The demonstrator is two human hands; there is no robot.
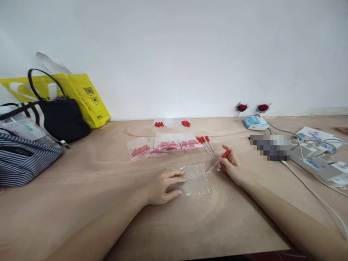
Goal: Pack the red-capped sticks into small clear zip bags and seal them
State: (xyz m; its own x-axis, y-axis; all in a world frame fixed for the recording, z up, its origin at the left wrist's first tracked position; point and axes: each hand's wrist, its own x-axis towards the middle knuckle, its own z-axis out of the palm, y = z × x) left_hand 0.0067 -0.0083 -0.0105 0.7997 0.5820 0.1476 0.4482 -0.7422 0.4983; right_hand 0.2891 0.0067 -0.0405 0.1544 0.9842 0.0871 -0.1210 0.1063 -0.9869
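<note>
A clear zip-lock bag with a red strip along its right edge lies flat on the wooden table. My left hand rests on the bag's left part, fingers spread. In my right hand is a dropper with a red bulb and a thin clear stem. The stem slants down to the left, its tip by the bag's red-striped edge; whether it is inside I cannot tell. Just beyond lie several similar droppers. Left of them are zip-lock bags with red-bulbed pieces inside.
Red bulbs and another group of red bulbs lie on clear bags by the wall. Handbags and a yellow bag stand left. A tissue pack, power strip and cables are on the right.
</note>
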